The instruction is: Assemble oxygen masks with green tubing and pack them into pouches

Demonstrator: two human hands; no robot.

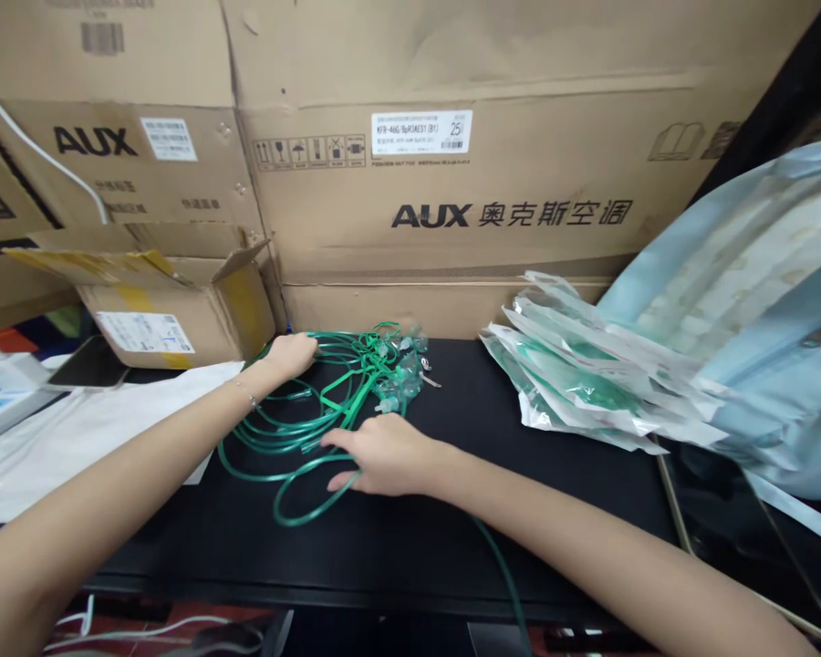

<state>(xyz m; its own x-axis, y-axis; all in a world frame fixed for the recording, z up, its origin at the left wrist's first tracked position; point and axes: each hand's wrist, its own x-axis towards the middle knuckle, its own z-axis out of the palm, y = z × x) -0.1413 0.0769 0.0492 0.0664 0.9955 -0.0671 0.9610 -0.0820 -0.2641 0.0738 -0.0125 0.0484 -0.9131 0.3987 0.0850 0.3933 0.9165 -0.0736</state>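
A tangle of clear green tubing (274, 443) lies coiled on the black tabletop. At its right end are transparent plastic masks (407, 374) with bright green straps (352, 401). My left hand (292, 356) is curled over the far left part of the coils; its fingertips are hidden behind the knuckles. On the near side, my right hand (389, 456) has a loop of the tubing running into its grasp, the index finger and thumb showing at the left. From beneath the right forearm, one length of tube hangs over the table's front edge.
Clear packets (581, 374) with green contents are piled at the right, against a light blue bag (786, 319). A dark tablet-like device (739, 538) lies in front. At left stand an open carton (178, 310), white bags (96, 438) and a power strip (4, 401). Large cartons (452, 255) wall the back.
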